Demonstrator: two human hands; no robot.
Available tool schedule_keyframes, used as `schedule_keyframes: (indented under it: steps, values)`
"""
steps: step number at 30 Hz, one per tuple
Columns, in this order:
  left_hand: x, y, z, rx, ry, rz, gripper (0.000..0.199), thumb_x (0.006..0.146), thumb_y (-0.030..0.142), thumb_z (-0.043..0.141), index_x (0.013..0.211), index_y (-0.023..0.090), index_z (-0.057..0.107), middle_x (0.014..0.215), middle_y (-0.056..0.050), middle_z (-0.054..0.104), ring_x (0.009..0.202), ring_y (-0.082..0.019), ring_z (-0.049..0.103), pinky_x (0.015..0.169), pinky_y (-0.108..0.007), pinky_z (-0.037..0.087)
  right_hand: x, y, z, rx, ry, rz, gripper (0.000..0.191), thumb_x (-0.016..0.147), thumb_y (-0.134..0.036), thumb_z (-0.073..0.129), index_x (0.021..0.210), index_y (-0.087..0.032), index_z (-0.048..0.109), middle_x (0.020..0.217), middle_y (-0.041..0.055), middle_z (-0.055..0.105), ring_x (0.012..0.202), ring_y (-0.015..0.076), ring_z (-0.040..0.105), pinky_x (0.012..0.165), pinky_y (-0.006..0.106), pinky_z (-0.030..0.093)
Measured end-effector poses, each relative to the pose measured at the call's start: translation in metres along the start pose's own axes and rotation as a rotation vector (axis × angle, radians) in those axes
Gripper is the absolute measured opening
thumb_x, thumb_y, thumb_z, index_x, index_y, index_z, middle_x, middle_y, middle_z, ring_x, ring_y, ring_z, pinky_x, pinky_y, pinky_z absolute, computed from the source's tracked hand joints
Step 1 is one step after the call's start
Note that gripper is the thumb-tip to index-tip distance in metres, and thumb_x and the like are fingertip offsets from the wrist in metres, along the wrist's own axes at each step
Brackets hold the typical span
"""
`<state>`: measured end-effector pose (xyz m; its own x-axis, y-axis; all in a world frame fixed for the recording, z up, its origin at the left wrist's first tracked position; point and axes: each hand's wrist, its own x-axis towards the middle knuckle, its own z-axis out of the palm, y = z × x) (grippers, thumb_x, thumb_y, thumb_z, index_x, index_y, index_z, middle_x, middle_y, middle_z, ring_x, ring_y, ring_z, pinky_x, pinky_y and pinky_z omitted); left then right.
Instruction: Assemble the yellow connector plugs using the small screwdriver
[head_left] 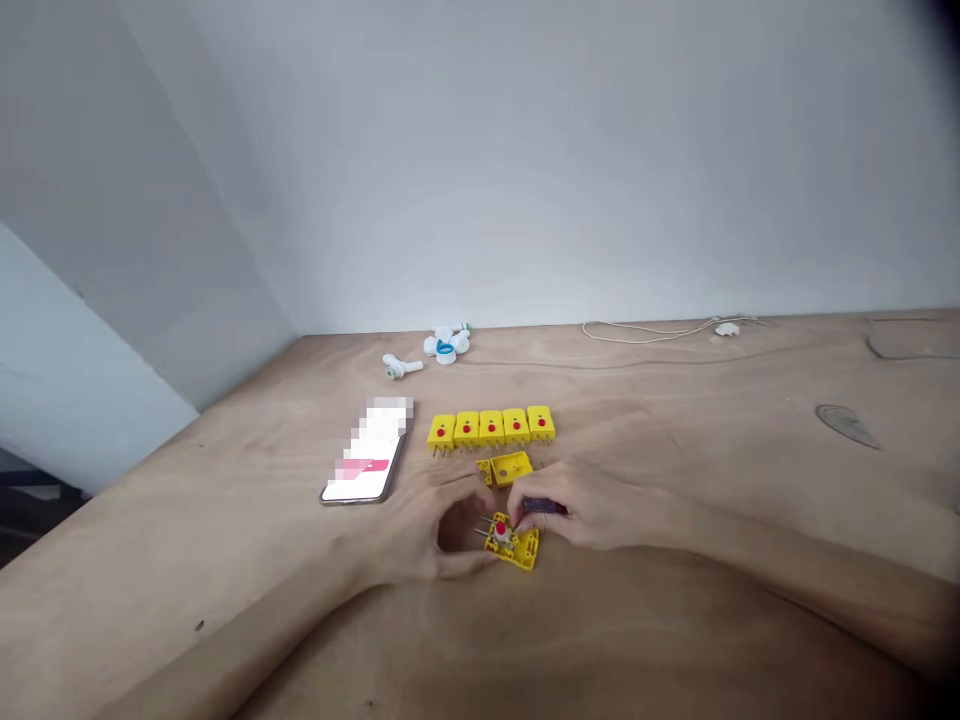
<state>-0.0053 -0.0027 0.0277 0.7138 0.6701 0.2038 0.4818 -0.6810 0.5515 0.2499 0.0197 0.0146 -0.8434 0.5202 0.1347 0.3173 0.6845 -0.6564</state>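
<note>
An opened yellow plug half (528, 550) lies on the table with a red button and metal pins showing. My left hand (409, 525) curves around its pin side, thumb at the near edge and fingertips by the far edge. In my right hand (592, 505) is a small screwdriver with a dark purple handle (545, 506), its tip end pointing down at the plug half and mostly hidden by the fingers. Just beyond both hands lie a loose yellow cover (512, 467) and a smaller yellow piece (484, 470), partly covered by my left fingers.
Several closed yellow plugs (490, 430) with red buttons stand in a row farther back. A lit phone (367, 455) lies to the left. White plastic fittings (447, 345) and a thin pale cord (652, 338) are near the wall.
</note>
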Motion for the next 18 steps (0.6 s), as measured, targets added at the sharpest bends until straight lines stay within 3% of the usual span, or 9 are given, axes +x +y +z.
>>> schedule_keyframes:
  steps: [8, 12, 18]
  values:
    - [0.0011, 0.0010, -0.0013, 0.007, -0.021, 0.015, 0.025, 0.080, 0.036, 0.074, 0.098, 0.021, 0.065, 0.100, -0.007, 0.068, 0.092, -0.025, 0.062, 0.085, -0.040, 0.051, -0.0002, 0.0003, 0.0015, 0.020, -0.008, 0.023, 0.009, 0.094, -0.027, 0.065, 0.102, -0.022, 0.068, 0.094, -0.0008, 0.073, 0.074, 0.0129, 0.065, 0.064, 0.024, 0.047]
    - [0.0014, -0.0011, -0.0005, 0.016, -0.042, 0.049, 0.027, 0.082, 0.035, 0.075, 0.103, 0.021, 0.066, 0.102, -0.007, 0.069, 0.093, -0.025, 0.062, 0.088, -0.041, 0.051, 0.0014, 0.0003, 0.0027, 0.035, -0.013, 0.016, 0.010, 0.099, -0.027, 0.059, 0.098, -0.021, 0.067, 0.097, -0.0004, 0.073, 0.081, 0.0137, 0.067, 0.069, 0.025, 0.049]
    - [0.0016, -0.0014, -0.0002, -0.026, -0.064, 0.025, 0.023, 0.080, 0.031, 0.075, 0.097, 0.019, 0.066, 0.097, -0.005, 0.067, 0.088, -0.023, 0.062, 0.081, -0.036, 0.051, 0.0012, -0.0022, 0.0022, -0.090, -0.038, -0.033, 0.013, 0.102, -0.027, 0.052, 0.102, -0.020, 0.063, 0.099, 0.0017, 0.073, 0.080, 0.0147, 0.066, 0.070, 0.027, 0.049]
